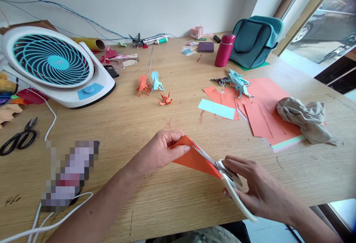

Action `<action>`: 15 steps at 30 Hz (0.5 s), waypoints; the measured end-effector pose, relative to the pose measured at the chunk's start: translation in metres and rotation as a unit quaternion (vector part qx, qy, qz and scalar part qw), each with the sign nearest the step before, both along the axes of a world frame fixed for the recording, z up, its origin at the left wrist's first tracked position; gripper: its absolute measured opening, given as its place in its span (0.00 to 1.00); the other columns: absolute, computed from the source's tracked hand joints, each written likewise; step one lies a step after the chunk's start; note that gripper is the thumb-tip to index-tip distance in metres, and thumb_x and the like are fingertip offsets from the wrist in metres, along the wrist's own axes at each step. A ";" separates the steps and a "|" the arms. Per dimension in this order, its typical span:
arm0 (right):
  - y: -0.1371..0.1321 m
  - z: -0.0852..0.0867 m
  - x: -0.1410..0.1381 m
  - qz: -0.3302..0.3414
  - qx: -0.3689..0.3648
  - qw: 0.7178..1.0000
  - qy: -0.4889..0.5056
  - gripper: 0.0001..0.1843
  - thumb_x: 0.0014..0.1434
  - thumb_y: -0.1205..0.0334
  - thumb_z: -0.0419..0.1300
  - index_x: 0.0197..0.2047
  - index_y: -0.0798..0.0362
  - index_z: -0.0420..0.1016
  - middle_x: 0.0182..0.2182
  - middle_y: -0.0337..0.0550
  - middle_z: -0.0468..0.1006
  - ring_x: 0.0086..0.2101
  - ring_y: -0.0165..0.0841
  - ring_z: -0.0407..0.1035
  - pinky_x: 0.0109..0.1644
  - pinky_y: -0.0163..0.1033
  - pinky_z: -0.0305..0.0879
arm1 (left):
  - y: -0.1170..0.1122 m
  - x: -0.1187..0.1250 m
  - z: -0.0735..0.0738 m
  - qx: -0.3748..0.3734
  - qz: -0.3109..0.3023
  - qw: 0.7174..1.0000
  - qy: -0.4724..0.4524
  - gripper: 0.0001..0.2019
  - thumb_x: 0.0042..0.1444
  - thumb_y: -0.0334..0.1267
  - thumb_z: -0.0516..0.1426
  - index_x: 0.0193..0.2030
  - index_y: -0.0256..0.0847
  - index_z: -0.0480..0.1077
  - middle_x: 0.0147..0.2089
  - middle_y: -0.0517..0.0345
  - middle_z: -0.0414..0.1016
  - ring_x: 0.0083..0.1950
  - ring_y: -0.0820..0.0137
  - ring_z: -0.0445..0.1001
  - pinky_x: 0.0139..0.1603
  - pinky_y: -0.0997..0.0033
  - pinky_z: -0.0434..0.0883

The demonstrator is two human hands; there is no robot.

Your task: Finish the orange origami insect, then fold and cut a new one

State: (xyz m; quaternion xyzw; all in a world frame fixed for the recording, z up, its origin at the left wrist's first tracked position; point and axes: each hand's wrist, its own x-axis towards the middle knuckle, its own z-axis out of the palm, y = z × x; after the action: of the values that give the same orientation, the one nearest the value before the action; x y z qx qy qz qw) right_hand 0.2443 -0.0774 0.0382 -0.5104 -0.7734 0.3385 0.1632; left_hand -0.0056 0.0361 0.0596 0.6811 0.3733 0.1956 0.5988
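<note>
My left hand [164, 150] pinches the upper left corner of a folded orange paper [194, 159] between thumb and fingers, above the table. In my right hand [250, 183] is a pair of white-handled scissors [233, 196]. Its blades lie along the paper's upper right edge, pointing up and left toward my left thumb. Whether the blades are fully closed on the paper is hard to see. Beyond my hands stand a small orange folded paper figure [142, 85], a light blue one [157, 81] and a small orange curled piece [165, 99].
Orange paper sheets [263, 91], a light blue strip [217, 109], blue paper figures [239, 82] and a crumpled grey cloth [303, 115] lie to the right. A pink bottle [225, 50] and teal bag [250, 45] stand behind. At left are a fan [55, 61] and black scissors [20, 137].
</note>
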 end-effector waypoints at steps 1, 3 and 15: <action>0.000 0.000 0.000 -0.001 0.006 1.000 -0.002 0.12 0.67 0.52 0.57 0.36 0.51 0.67 0.31 0.40 0.70 0.30 0.32 0.64 0.35 0.37 0.58 | 0.000 0.000 0.000 0.003 0.002 1.000 -0.003 0.10 0.55 0.39 0.58 0.28 0.35 0.73 0.29 0.61 0.62 0.31 0.74 0.61 0.31 0.73 0.57; 0.000 -0.002 -0.001 -0.002 0.021 1.000 -0.005 0.13 0.67 0.52 0.56 0.35 0.51 0.66 0.31 0.40 0.70 0.29 0.32 0.64 0.34 0.37 0.57 | 0.000 0.000 0.001 0.009 0.004 1.000 -0.007 0.09 0.55 0.38 0.58 0.29 0.35 0.74 0.30 0.61 0.63 0.32 0.73 0.61 0.32 0.73 0.57; 0.001 -0.006 0.000 -0.002 0.107 0.994 -0.026 0.13 0.66 0.55 0.57 0.31 0.50 0.62 0.27 0.38 0.68 0.26 0.30 0.61 0.31 0.36 0.54 | -0.001 -0.001 0.003 0.050 0.004 0.999 -0.001 0.08 0.56 0.36 0.58 0.30 0.38 0.77 0.31 0.59 0.66 0.35 0.71 0.64 0.36 0.73 0.62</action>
State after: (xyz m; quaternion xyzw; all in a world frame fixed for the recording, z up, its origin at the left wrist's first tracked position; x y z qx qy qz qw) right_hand 0.2442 -0.0766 0.0321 -0.5001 -0.8082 0.2400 0.1978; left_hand -0.0064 0.0356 0.0629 0.7087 0.3649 0.2174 0.5633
